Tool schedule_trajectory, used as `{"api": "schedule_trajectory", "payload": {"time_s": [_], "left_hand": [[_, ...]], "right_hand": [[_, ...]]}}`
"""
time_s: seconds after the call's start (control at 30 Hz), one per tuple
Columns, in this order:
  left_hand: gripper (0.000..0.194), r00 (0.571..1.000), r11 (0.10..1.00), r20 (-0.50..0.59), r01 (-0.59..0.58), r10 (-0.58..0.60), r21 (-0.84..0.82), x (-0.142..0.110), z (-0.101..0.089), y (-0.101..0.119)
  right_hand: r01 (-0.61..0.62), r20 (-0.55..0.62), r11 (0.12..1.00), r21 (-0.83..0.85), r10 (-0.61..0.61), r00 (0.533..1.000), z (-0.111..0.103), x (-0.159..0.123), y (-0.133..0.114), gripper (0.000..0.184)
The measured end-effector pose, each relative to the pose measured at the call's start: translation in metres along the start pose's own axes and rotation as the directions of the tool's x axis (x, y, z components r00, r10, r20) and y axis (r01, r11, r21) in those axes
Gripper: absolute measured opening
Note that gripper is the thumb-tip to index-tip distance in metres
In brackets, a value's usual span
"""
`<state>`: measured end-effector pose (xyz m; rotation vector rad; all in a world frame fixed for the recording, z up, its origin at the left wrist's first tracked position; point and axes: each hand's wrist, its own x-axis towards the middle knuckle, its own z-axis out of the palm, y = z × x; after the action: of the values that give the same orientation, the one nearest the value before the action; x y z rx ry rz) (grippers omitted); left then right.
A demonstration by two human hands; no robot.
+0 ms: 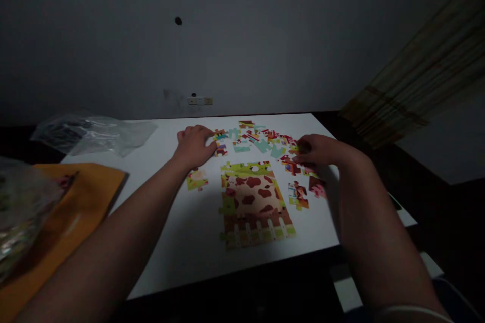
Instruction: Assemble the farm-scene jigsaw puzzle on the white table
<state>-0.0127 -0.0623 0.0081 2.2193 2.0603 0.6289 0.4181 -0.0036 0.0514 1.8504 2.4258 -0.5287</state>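
On a white table (182,232), a partly joined jigsaw puzzle (252,202) shows a brown-spotted cow above a white fence. Beyond it, loose jigsaw pieces (261,146) lie in an overlapping arc. My left hand (195,145) rests at the arc's left end, thumb and index finger apart, their tips at the edge of a colourful piece (221,150). At the right end, my right hand (320,150) is bent over pieces, with a gap between thumb and fingers; its far fingers are partly hidden. Near that hand lie a piece with a figure (298,195) and a pink one (317,187).
A single green-and-yellow piece (197,178) lies beside my left wrist. Clear plastic wrapping (102,133) covers the back left corner. An orange envelope (91,186) and a plastic bag (22,212) are at the left. Behind the table rises a grey wall (265,50); a striped curtain (417,70) hangs right.
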Motion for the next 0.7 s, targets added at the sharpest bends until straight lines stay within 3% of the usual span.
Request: {"api": "schedule_trajectory", "payload": {"time_s": [0.1,0.27,0.47,0.7], "left_hand": [[0.043,1.000,1.000,0.022,-0.001,0.001,-0.002,-0.001,0.002,0.000],[0.044,1.000,1.000,0.017,0.003,-0.003,-0.011,-0.001,0.004,0.001],[0.041,1.000,1.000,0.026,0.010,-0.009,-0.023,-0.001,0.003,0.004],[0.041,1.000,0.999,0.017,0.002,-0.001,-0.041,-0.001,0.004,0.001]], "right_hand": [[0.004,-0.038,0.999,0.044,-0.003,0.999,0.009,0.009,0.007,0.041],[0.007,0.031,0.997,0.077,-0.009,0.999,0.017,0.014,0.010,0.024],[0.015,-0.049,0.992,0.129,-0.008,0.999,0.019,0.013,0.005,0.047],[0.036,-0.109,0.998,0.042,-0.031,0.994,0.020,0.015,0.007,0.043]]}}
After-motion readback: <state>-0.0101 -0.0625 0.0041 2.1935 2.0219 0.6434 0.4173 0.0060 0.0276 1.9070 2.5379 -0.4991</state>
